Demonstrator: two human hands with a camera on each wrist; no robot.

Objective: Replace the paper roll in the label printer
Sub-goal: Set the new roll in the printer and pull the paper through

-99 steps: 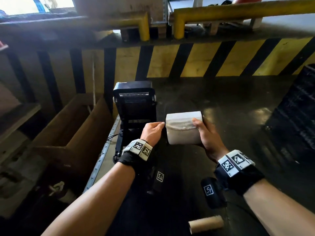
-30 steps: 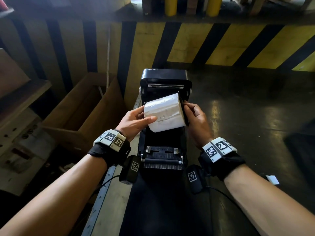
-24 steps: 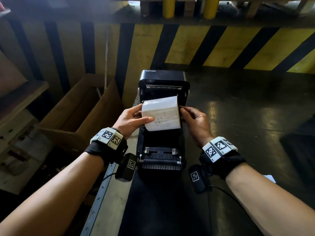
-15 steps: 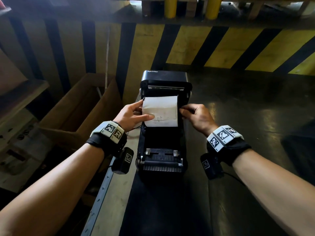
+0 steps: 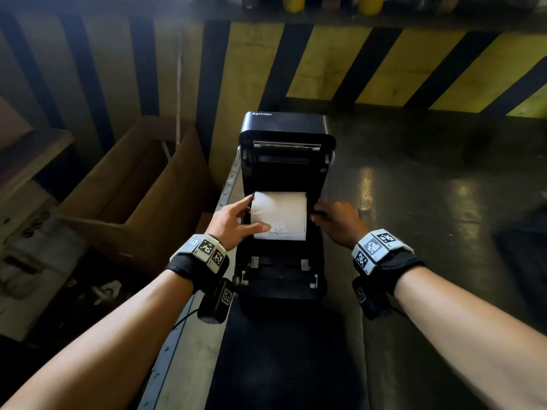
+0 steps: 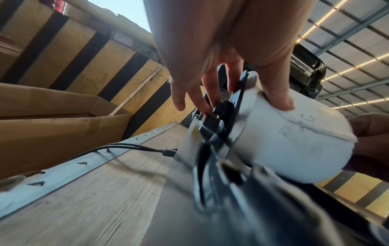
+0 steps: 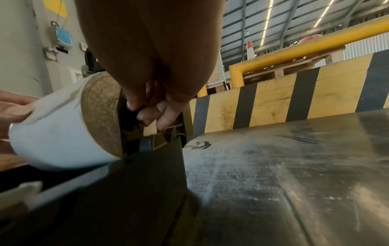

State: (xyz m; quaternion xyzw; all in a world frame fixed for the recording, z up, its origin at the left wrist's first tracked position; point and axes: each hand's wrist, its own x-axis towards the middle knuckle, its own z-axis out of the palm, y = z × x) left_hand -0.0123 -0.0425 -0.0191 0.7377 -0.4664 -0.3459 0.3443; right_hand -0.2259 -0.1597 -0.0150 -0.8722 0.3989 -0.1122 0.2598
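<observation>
The black label printer (image 5: 285, 137) stands with its lid up. A white paper roll (image 5: 279, 216) lies across its open bay. My left hand (image 5: 251, 214) holds the roll's left end, thumb on the roll's front face, fingers at the black roll holder (image 6: 223, 108). My right hand (image 5: 318, 214) is at the right end, where its curled fingers (image 7: 147, 114) pinch a black part of the holder beside the roll's brown end face (image 7: 101, 113). In the left wrist view the thumb (image 6: 277, 96) presses the roll (image 6: 294, 146).
An open cardboard box (image 5: 133, 187) sits left of the table, below its metal edge strip (image 5: 189, 335). A yellow-and-black striped barrier (image 5: 384, 60) runs behind the printer. A cable (image 6: 126, 147) is plugged into the printer's left side. Dark tabletop (image 5: 429, 202) stretches to the right.
The roll was held beside the printer, then lifted over it, levelled and lowered into the bay. Both hands came down with it.
</observation>
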